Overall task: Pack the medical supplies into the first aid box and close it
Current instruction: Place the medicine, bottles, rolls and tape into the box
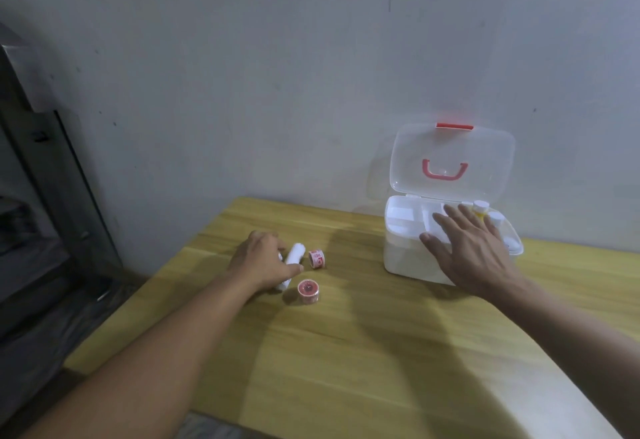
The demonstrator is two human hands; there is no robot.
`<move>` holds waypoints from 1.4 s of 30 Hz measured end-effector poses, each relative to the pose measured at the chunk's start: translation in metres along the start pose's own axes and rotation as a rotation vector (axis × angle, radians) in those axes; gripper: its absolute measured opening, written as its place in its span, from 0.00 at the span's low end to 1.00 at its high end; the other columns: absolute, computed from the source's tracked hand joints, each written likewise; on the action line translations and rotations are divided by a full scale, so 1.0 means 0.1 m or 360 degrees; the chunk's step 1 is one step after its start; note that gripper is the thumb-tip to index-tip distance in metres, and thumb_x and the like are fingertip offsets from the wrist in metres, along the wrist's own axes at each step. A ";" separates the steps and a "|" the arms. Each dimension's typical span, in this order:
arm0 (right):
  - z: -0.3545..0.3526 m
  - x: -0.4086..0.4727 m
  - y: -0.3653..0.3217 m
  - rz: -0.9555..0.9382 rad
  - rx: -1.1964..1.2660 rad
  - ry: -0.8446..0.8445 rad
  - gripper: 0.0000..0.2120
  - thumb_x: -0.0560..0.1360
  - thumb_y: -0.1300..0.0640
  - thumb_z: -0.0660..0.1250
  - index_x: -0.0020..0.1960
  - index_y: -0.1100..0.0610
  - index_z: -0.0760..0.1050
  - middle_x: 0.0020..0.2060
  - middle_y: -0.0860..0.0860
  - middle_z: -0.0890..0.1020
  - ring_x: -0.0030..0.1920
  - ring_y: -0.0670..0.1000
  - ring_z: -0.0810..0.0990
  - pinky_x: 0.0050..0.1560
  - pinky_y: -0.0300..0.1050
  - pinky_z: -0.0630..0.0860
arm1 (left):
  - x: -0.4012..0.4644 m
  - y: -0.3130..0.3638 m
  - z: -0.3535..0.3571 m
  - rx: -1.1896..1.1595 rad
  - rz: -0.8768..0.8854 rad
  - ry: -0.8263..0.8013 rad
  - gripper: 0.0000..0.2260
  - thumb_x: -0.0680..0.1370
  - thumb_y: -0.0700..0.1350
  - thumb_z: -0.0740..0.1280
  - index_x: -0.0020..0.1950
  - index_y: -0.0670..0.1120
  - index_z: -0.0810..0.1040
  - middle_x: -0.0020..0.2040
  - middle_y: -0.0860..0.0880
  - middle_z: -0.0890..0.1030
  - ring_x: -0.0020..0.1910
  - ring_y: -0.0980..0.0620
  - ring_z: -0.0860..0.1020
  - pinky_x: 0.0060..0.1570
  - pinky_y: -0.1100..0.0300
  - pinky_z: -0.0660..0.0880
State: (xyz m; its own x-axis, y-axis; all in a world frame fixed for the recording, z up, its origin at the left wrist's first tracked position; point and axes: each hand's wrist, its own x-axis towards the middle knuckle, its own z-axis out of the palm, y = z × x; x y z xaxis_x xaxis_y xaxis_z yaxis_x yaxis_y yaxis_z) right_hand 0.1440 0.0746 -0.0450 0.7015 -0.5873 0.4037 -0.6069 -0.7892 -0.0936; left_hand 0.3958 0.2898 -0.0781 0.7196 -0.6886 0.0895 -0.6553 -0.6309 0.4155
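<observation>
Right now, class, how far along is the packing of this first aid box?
Done: small bottles already stand in the open box. In hand: the left hand is closing on the white bandage roll; the right hand rests open over the box. Left: two tape rolls on the table, then shutting the lid.

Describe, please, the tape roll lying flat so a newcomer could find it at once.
On the wooden table, left of the open first aid box, three supplies lie by the left hand. The flat tape roll is nearest the camera, its red round face upward, unlike the roll on edge and the white bandage roll.
</observation>
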 end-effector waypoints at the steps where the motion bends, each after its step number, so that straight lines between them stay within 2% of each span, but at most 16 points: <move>1: 0.01 -0.03 0.04 -0.0001 -0.0019 0.0030 0.31 0.78 0.36 0.49 0.69 0.57 0.69 0.73 0.56 0.67 0.75 0.58 0.58 0.73 0.61 0.53 | 0.00 0.01 0.01 0.0005 -0.0002 -0.0003 0.25 0.62 0.63 0.71 0.50 0.46 0.81 0.56 0.45 0.80 0.56 0.45 0.76 0.45 0.56 0.71; 3: 0.04 -0.08 0.11 -0.0025 -0.0031 0.0112 0.33 0.76 0.36 0.46 0.66 0.58 0.72 0.71 0.57 0.70 0.74 0.60 0.61 0.71 0.63 0.56 | -0.01 0.03 0.04 0.0000 0.0001 -0.0001 0.21 0.64 0.59 0.73 0.50 0.47 0.82 0.51 0.46 0.80 0.51 0.45 0.76 0.40 0.58 0.68; 7: 0.07 -0.18 0.19 -0.0064 0.0017 0.0241 0.30 0.76 0.39 0.49 0.63 0.60 0.74 0.69 0.59 0.72 0.73 0.61 0.64 0.70 0.60 0.58 | 0.00 0.08 0.06 0.0038 0.0006 0.0063 0.20 0.67 0.49 0.74 0.57 0.47 0.82 0.55 0.44 0.80 0.55 0.44 0.77 0.48 0.58 0.72; 9: 0.10 -0.22 0.23 -0.0079 0.0040 0.0248 0.28 0.77 0.40 0.51 0.63 0.59 0.74 0.69 0.59 0.72 0.73 0.61 0.64 0.71 0.61 0.58 | 0.01 0.09 0.05 0.0004 -0.0045 0.0073 0.16 0.67 0.48 0.72 0.53 0.46 0.84 0.52 0.43 0.81 0.53 0.43 0.78 0.51 0.56 0.75; 11: 0.12 -0.25 0.25 -0.0086 0.0054 0.0234 0.28 0.77 0.40 0.51 0.63 0.59 0.74 0.69 0.60 0.71 0.73 0.61 0.63 0.72 0.63 0.58 | 0.01 0.09 0.03 -0.0012 -0.0081 0.0096 0.11 0.66 0.50 0.69 0.43 0.46 0.84 0.44 0.43 0.82 0.46 0.42 0.78 0.48 0.53 0.78; 12: 0.13 -0.27 0.27 -0.0087 0.0053 0.0220 0.28 0.77 0.41 0.51 0.63 0.59 0.74 0.70 0.59 0.71 0.74 0.60 0.63 0.72 0.63 0.58 | 0.01 0.09 0.03 0.0010 -0.0082 0.0123 0.10 0.66 0.47 0.68 0.42 0.45 0.84 0.43 0.43 0.83 0.44 0.42 0.79 0.46 0.53 0.78; 14: 0.15 -0.29 0.29 -0.0093 0.0042 0.0207 0.28 0.77 0.41 0.51 0.64 0.59 0.74 0.70 0.59 0.71 0.74 0.59 0.63 0.73 0.63 0.58 | 0.01 0.10 0.02 0.0043 -0.0077 0.0196 0.09 0.66 0.42 0.69 0.43 0.45 0.85 0.42 0.42 0.84 0.43 0.42 0.80 0.42 0.54 0.78; 17: 0.14 -0.32 0.33 -0.0082 -0.0007 0.0263 0.27 0.77 0.41 0.52 0.64 0.58 0.74 0.70 0.58 0.72 0.74 0.58 0.64 0.72 0.63 0.58 | 0.03 0.24 -0.08 -0.0039 -0.0052 0.0314 0.10 0.66 0.41 0.72 0.46 0.45 0.86 0.43 0.40 0.85 0.44 0.41 0.81 0.40 0.57 0.75; 20: 0.08 -0.35 0.39 0.0028 -0.0040 0.0362 0.27 0.76 0.42 0.54 0.65 0.59 0.73 0.70 0.57 0.71 0.73 0.58 0.65 0.72 0.62 0.59 | 0.14 0.55 -0.25 -0.0201 0.0061 0.0448 0.12 0.65 0.41 0.74 0.48 0.44 0.85 0.45 0.40 0.85 0.46 0.41 0.81 0.42 0.57 0.73; 24: 0.08 -0.39 0.53 0.0246 0.0003 0.0386 0.33 0.75 0.39 0.52 0.71 0.61 0.66 0.72 0.59 0.68 0.73 0.60 0.64 0.72 0.61 0.59 | 0.29 1.16 -0.42 -0.0426 0.0309 0.0515 0.11 0.63 0.41 0.73 0.45 0.45 0.85 0.43 0.43 0.85 0.45 0.43 0.81 0.43 0.59 0.73; 26: 0.12 -0.41 0.59 0.0281 0.0090 0.0372 0.36 0.75 0.37 0.51 0.73 0.62 0.63 0.73 0.60 0.66 0.74 0.60 0.63 0.72 0.59 0.60 | 0.33 1.48 -0.44 -0.0525 0.0413 0.0429 0.10 0.63 0.40 0.72 0.43 0.46 0.85 0.43 0.45 0.85 0.45 0.45 0.81 0.44 0.59 0.75; 28: 0.17 -0.43 0.63 0.0251 0.0180 0.0355 0.38 0.75 0.36 0.50 0.74 0.63 0.60 0.74 0.60 0.63 0.75 0.59 0.61 0.73 0.55 0.60 | 0.36 1.77 -0.40 -0.0585 0.0444 0.0265 0.11 0.65 0.38 0.72 0.47 0.45 0.85 0.41 0.47 0.84 0.43 0.48 0.80 0.45 0.60 0.77; 31: 0.25 -0.46 0.67 0.0204 0.0236 0.0324 0.38 0.76 0.36 0.48 0.77 0.61 0.54 0.77 0.58 0.58 0.77 0.55 0.55 0.75 0.49 0.54 | 0.42 2.10 -0.26 -0.0577 0.0494 0.0015 0.12 0.66 0.39 0.72 0.48 0.47 0.85 0.36 0.52 0.78 0.38 0.50 0.76 0.37 0.64 0.71; 35: 0.30 -0.47 0.66 0.0212 0.0299 0.0323 0.38 0.76 0.36 0.46 0.77 0.59 0.51 0.78 0.54 0.55 0.78 0.52 0.50 0.76 0.45 0.49 | 0.52 2.37 -0.03 -0.0636 0.0386 -0.0214 0.11 0.67 0.40 0.72 0.48 0.46 0.84 0.49 0.45 0.82 0.47 0.46 0.82 0.48 0.55 0.80; 38: 0.31 -0.47 0.67 0.0210 0.0333 0.0317 0.37 0.77 0.37 0.46 0.78 0.58 0.49 0.78 0.52 0.53 0.78 0.50 0.48 0.77 0.47 0.50 | 0.54 2.50 0.09 -0.0756 0.0291 -0.0332 0.07 0.69 0.39 0.72 0.46 0.45 0.82 0.49 0.44 0.82 0.46 0.45 0.82 0.50 0.50 0.82; 42: 0.30 -0.48 0.70 0.0190 0.0353 0.0296 0.35 0.78 0.38 0.49 0.78 0.56 0.48 0.78 0.51 0.52 0.78 0.50 0.47 0.76 0.44 0.48 | 0.59 2.59 0.21 -0.0810 0.0214 -0.0408 0.08 0.68 0.38 0.72 0.47 0.41 0.82 0.48 0.42 0.81 0.48 0.43 0.81 0.51 0.46 0.81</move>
State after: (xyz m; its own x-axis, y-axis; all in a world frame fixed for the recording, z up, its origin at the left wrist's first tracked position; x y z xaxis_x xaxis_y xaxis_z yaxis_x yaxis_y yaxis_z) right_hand 0.0792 0.0422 -0.0983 0.5374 -0.6517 0.5353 -0.5702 -0.7484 -0.3387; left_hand 0.2636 0.0789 0.0159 0.5180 -0.8550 -0.0240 -0.4984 -0.3245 0.8039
